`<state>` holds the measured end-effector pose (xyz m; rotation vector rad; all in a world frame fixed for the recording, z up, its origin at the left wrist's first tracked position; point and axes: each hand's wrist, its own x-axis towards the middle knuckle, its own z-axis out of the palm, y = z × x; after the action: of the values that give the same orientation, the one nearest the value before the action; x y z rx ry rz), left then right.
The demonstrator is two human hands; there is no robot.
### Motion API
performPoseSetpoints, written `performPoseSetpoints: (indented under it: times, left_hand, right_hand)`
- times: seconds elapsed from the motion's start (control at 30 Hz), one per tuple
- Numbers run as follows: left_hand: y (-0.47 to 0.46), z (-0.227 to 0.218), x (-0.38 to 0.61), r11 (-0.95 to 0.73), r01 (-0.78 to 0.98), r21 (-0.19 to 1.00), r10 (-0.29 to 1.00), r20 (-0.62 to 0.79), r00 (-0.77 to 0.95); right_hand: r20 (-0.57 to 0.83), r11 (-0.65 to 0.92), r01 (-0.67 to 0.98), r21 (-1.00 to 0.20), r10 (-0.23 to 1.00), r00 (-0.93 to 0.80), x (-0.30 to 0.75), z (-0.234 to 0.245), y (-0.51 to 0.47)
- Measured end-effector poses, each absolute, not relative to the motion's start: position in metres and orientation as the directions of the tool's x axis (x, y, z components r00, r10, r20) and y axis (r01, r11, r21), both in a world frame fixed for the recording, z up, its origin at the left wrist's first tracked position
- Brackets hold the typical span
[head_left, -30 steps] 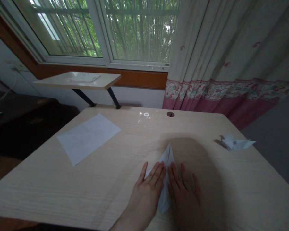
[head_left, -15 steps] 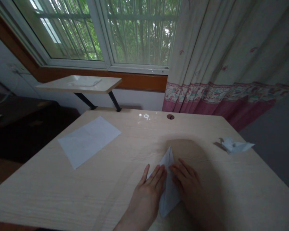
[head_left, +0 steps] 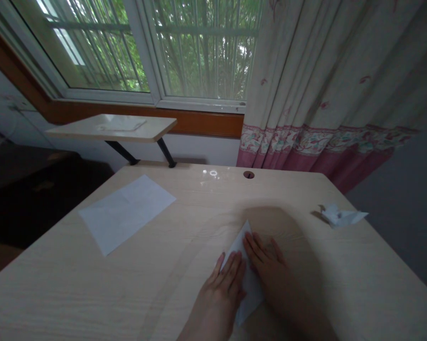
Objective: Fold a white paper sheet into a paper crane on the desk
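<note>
A white folded paper (head_left: pixel 248 282), kite-shaped with its point away from me, lies on the pale wooden desk (head_left: pixel 185 265) just in front of me. My left hand (head_left: pixel 223 286) rests flat on its left half, fingers stretched out together. My right hand (head_left: pixel 270 265) lies flat on the right half, its fingertips pressing near the upper point. Both hands cover much of the paper; only its tip and lower middle strip show.
A flat white sheet (head_left: pixel 126 211) lies at the desk's left. A small folded paper figure (head_left: pixel 339 217) sits near the right edge. A cable hole (head_left: pixel 249 174) is at the back. A small shelf (head_left: pixel 110 128), the window and a curtain (head_left: pixel 327 85) stand behind.
My right hand slid forward and up along the paper's right side toward its tip. The left hand stayed flat on the left half. The view shifted slightly.
</note>
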<state>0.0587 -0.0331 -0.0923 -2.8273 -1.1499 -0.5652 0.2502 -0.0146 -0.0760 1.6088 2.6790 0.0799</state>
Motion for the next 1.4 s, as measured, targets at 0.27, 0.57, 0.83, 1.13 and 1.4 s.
performPoseSetpoints:
  times: [0.27,0.57,0.83,1.13,1.4]
  left_hand:
    - [-0.036,-0.106,0.064,-0.653,0.756,-0.037,0.664,0.452,0.595]
    - [-0.025,-0.090,0.052,-0.741,0.670,-0.043,0.622,0.331,0.709]
    - [-0.014,-0.070,0.042,-0.829,0.540,0.147,0.559,0.205,0.803]
    - [-0.022,-0.053,0.043,-0.763,0.584,0.276,0.634,0.145,0.760]
    - [-0.018,-0.064,0.051,-0.748,0.633,0.200,0.662,0.293,0.690]
  right_hand:
    - [0.043,0.562,0.827,0.028,0.826,-0.562,0.259,-0.071,-0.011]
    - [-0.017,0.444,0.891,-0.097,0.894,-0.447,0.257,-0.068,-0.014]
    - [0.090,0.210,0.976,-0.065,0.975,-0.204,0.244,-0.080,-0.033]
    - [0.189,0.171,0.985,0.004,0.967,-0.169,0.243,-0.096,-0.050]
    - [0.264,0.167,0.986,0.025,0.950,-0.168,0.240,-0.090,-0.065]
